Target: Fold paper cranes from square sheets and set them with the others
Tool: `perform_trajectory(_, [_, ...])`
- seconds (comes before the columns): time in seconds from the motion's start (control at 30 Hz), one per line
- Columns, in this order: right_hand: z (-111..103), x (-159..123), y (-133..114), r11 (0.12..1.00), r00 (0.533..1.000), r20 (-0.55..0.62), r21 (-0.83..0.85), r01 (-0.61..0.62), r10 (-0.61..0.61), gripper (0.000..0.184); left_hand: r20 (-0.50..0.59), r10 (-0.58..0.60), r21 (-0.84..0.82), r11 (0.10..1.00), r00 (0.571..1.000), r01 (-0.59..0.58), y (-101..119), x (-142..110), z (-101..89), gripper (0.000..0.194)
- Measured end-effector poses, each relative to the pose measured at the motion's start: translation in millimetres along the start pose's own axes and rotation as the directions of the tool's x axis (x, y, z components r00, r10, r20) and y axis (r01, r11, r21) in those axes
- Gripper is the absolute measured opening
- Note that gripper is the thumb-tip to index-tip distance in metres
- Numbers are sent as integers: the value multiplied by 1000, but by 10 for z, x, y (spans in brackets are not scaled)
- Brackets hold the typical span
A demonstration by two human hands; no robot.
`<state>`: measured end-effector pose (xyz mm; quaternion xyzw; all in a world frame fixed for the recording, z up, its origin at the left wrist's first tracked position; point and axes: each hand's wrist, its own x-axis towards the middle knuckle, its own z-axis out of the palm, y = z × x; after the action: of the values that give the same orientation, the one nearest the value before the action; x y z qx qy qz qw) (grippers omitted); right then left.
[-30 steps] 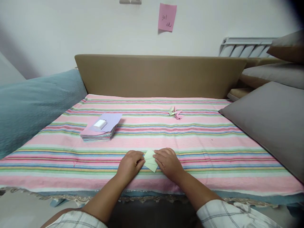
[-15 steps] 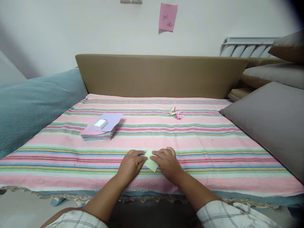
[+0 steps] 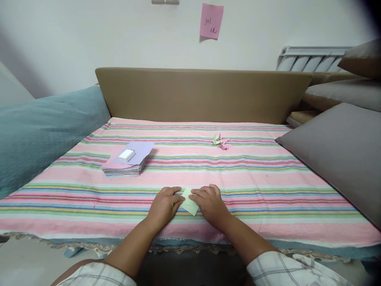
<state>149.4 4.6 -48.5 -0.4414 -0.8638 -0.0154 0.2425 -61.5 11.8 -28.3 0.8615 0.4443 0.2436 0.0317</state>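
Observation:
A small pale green sheet of origami paper [image 3: 190, 207], folded to a pointed shape, lies on the striped cloth [image 3: 190, 174] near the front edge. At its left side is my left hand [image 3: 165, 203], thumb tip on the paper's edge and index finger stretched just above. My right hand [image 3: 210, 203] presses the paper's right side with thumb and index finger, the other fingers curled. Farther back lie folded paper figures, a green one [image 3: 216, 140] and a pink one [image 3: 224, 144], touching each other.
On the left stands a stack of coloured paper [image 3: 123, 171] with a white charger plug [image 3: 126, 155] on its purple top sheet. A blue-covered armrest [image 3: 53, 131] borders the left side, grey cushions [image 3: 336, 147] the right, and a brown backrest [image 3: 202, 95] the rear.
My left index finger has lifted slightly away from the paper, and my right fingertips have shifted a little left over it. The paper stays in nearly the same place.

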Motion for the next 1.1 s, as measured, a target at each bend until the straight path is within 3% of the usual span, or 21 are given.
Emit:
perform_trajectory(0.6, [-11, -5, 6, 999, 1000, 4, 32, -1, 1, 25, 116, -78, -18, 997, 990, 81, -76, 4, -156, 18])
perform_trajectory(0.73, [-7, -5, 4, 999, 1000, -4, 32, 2, -2, 24, 52, -123, -52, 991, 991, 125, -15, -37, -215, 27])
perform_trajectory(0.9, [4, -8, 11, 999, 1000, -21, 38, 7, -7, 23, 60, 19, 10, 1000, 998, -20, 106, -111, -194, 29])
perform_trajectory(1.1, [-13, -9, 8, 1000, 999, -27, 22, 22, -21, 24, 7, -100, -72, 992, 995, 101, 81, -122, -124, 21])
